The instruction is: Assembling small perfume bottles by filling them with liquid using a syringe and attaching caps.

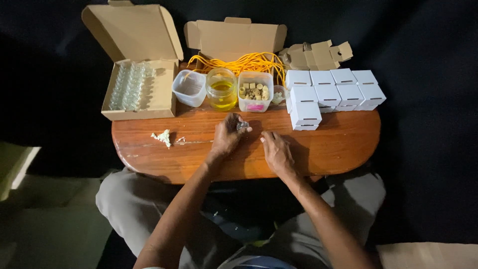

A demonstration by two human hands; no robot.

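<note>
Left hand (226,135) curled, pinching a small glass vial (242,125). Right hand (277,152) lies flat, fingers together, on the wooden table (338,144). Vial contents unreadable.

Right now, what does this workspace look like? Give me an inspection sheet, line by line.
Surface: oval wooden table, glossy, scuffed.
Job's things: left hand holds a small clear bottle.
Right hand: flat on the table, holding nothing.
Clutter: open box of glass bottles, empty tub, jar of yellow liquid, tub of corks, white boxes, crumpled scrap.
Cables: yellow cords in an open carton.
Surroundings: dark cloth backdrop.
</note>
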